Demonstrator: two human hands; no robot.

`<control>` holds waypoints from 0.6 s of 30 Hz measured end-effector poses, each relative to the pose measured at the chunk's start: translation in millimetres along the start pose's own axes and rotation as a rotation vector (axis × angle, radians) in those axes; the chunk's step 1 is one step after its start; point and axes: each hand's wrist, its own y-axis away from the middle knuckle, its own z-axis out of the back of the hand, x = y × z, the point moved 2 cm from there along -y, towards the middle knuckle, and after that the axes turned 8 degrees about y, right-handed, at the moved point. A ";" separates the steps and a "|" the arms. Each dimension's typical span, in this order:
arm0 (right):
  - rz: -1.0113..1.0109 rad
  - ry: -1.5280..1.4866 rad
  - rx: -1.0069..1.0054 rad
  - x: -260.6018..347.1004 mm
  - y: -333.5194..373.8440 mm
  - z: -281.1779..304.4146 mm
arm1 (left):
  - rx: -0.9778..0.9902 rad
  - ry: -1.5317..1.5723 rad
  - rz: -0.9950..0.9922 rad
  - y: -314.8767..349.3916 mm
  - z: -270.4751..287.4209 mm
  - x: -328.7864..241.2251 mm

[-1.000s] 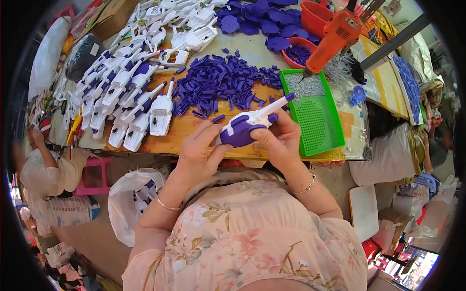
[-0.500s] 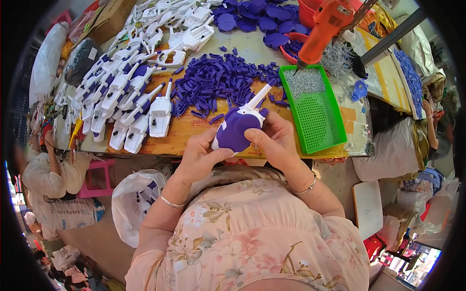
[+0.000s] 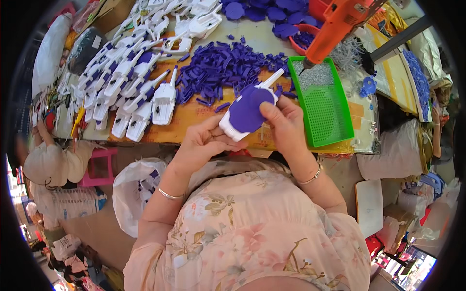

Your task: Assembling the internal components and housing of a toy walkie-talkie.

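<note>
I hold a plastic casing (image 3: 246, 110) over the table's front edge, its purple face up. It has a white rim and a narrow white neck pointing away to the right. My right hand (image 3: 286, 123) grips it near the neck, thumb pressed on the purple face, fingers partly hidden beneath. The white lower end rests against the bent fingers of my left hand (image 3: 206, 140), whose thumb lies below that end. Beyond the casing spreads a heap of small purple plastic pieces (image 3: 213, 72). Many similar white casings (image 3: 164, 104) lie open side up to the left.
A green perforated tray (image 3: 323, 116) with small silvery screws (image 3: 315, 77) stands right of my hands. Over its far end hangs an orange power screwdriver (image 3: 335, 29). Purple discs (image 3: 281, 14) are piled at the back. A white bag (image 3: 127, 199) sits on the floor, left of my lap.
The casing has tilted, showing more of its white lower end. My left thumb has come off the purple face to below that end. The whole view has shifted slightly.
</note>
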 end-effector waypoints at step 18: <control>-0.127 0.025 0.020 -2.6 7.0 -1.9 | -0.148 -0.029 0.020 18.1 -20.5 -8.7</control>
